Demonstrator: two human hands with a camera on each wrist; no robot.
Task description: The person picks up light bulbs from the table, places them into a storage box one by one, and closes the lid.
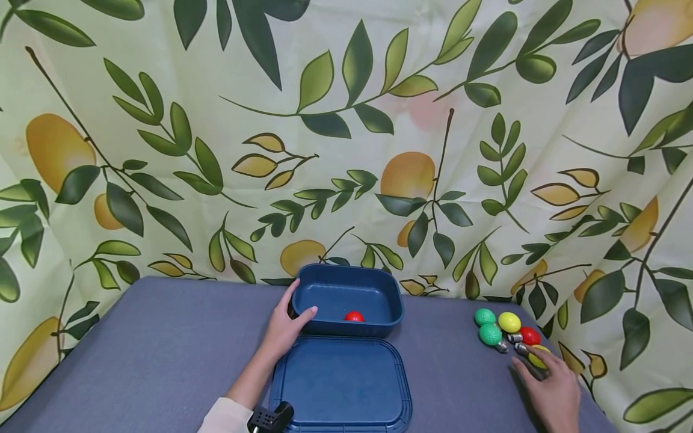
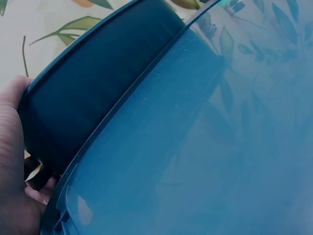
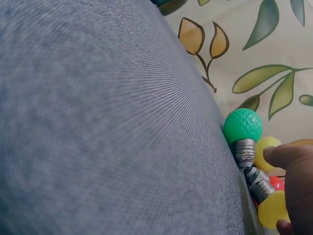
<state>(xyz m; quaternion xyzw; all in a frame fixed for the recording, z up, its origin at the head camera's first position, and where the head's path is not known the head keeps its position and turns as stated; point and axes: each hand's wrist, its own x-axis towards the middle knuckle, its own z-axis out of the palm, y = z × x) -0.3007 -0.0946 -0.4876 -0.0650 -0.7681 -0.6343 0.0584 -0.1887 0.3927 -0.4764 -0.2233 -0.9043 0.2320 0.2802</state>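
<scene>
My left hand [image 1: 289, 320] holds the left wall of a blue rectangular box [image 1: 346, 296], thumb over the rim. In the left wrist view the fingers pass behind the box's outer wall [image 2: 88, 93]. A red light bulb [image 1: 354, 316] lies inside the box. At the table's right side my right hand [image 1: 554, 385] reaches over a yellow light bulb [image 1: 537, 357], thumb and fingers spread apart, fingertips right at it. In the right wrist view this yellow bulb [image 3: 272, 210] shows partly behind the hand, near a green bulb [image 3: 243, 126].
A blue lid [image 1: 342, 382] lies flat in front of the box. More bulbs cluster at the right edge of the grey table [image 1: 449, 373]: green [image 1: 489, 334], yellow [image 1: 509, 322] and red [image 1: 530, 335]. Behind stands a leaf-patterned cloth [image 1: 335, 222].
</scene>
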